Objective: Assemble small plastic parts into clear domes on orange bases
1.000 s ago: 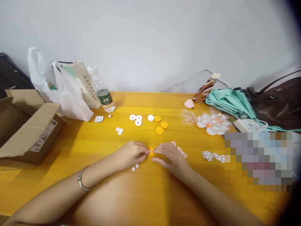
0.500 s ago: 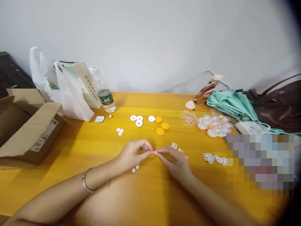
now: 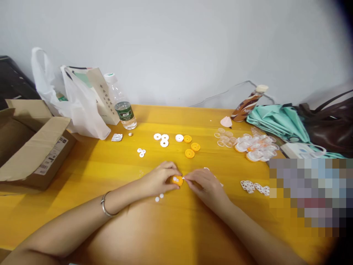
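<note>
My left hand [image 3: 164, 178] has its thumb and fingers around the edge of a small round orange disc [image 3: 180, 182] on the table. Whitish round bits lie on the disc's top. Just to its right, my right hand [image 3: 204, 184] pinches a tiny white piece [image 3: 184, 178] between thumb and fingertips; its kind is too small to make out. Two small white discs [image 3: 157, 199] lie below my left hand. Partly behind my right hand are white openwork pieces [image 3: 206, 169].
Beyond my hands lie orange discs [image 3: 189, 153], white rings [image 3: 164, 142] and small white discs [image 3: 141, 155]. Clear plastic rounds [image 3: 257, 147] and white openwork pieces [image 3: 247, 185] are at right. A cardboard box [image 3: 52, 158], plastic bag [image 3: 82, 114] and water bottle [image 3: 125, 110] stand left.
My hands have moved slightly apart. The left has let go of the tiny white piece and come down onto the orange disc; the right keeps the piece. The view has shifted a little.
</note>
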A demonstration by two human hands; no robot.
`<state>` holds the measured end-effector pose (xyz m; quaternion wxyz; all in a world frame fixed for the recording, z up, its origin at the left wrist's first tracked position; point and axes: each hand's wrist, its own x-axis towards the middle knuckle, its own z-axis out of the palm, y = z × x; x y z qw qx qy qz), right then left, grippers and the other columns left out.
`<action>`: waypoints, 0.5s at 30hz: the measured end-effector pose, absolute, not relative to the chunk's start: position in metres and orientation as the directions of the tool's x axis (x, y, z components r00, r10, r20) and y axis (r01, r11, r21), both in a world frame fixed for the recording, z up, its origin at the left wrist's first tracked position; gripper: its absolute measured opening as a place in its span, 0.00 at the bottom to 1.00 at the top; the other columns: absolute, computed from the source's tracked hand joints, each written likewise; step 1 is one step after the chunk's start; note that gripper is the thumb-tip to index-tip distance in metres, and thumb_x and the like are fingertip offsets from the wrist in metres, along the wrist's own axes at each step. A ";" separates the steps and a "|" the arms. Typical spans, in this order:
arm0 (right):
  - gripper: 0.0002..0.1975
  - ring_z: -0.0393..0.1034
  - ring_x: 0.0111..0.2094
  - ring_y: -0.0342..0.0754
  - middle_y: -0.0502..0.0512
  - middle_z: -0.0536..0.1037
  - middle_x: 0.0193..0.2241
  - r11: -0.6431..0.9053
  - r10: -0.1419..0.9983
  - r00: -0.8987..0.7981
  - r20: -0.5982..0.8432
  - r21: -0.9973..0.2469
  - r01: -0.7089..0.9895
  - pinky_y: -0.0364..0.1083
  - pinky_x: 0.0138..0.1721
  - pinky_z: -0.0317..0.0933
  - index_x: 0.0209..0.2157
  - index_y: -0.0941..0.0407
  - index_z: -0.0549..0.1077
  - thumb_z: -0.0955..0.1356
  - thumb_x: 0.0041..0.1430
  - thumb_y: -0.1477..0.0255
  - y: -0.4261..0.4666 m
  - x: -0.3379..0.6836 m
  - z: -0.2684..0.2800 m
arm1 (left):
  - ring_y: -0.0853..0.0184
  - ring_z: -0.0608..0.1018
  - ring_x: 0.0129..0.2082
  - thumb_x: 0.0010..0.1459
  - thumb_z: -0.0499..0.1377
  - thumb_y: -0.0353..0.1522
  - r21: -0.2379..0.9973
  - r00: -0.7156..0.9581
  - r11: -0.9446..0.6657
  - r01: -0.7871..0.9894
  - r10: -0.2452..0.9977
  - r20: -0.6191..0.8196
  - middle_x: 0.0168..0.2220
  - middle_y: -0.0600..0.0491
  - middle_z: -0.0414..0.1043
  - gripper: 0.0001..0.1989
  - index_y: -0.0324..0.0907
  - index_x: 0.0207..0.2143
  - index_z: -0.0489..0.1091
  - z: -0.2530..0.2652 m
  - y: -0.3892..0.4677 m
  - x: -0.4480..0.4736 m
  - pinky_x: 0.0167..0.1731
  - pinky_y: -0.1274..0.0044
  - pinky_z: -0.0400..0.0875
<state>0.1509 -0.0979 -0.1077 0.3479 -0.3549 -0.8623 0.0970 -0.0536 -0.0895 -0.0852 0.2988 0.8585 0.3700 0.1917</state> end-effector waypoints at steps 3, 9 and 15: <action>0.06 0.69 0.32 0.45 0.52 0.77 0.29 0.781 0.615 -0.567 0.549 -0.326 0.532 0.45 0.34 0.62 0.32 0.54 0.71 0.64 0.56 0.78 -0.101 0.148 -0.109 | 0.68 0.71 0.39 0.53 0.59 0.30 0.688 0.704 -0.550 0.473 0.705 0.080 0.39 0.51 0.68 0.15 0.42 0.45 0.68 -0.082 -0.087 -0.057 0.42 0.76 0.64; 0.06 0.68 0.32 0.46 0.52 0.75 0.29 0.823 0.558 -0.674 0.484 -0.215 0.527 0.46 0.35 0.59 0.33 0.55 0.70 0.62 0.57 0.78 -0.106 0.148 -0.105 | 0.67 0.71 0.40 0.55 0.57 0.29 0.646 0.741 -0.593 0.480 0.668 0.063 0.39 0.50 0.70 0.19 0.42 0.50 0.64 -0.077 -0.085 -0.059 0.43 0.74 0.63; 0.07 0.66 0.31 0.45 0.52 0.74 0.27 0.854 0.508 -0.729 0.458 -0.162 0.494 0.46 0.33 0.56 0.33 0.56 0.69 0.60 0.60 0.77 -0.107 0.147 -0.102 | 0.66 0.71 0.41 0.55 0.58 0.29 0.638 0.750 -0.608 0.473 0.657 0.071 0.40 0.49 0.71 0.17 0.40 0.48 0.65 -0.076 -0.084 -0.061 0.43 0.74 0.63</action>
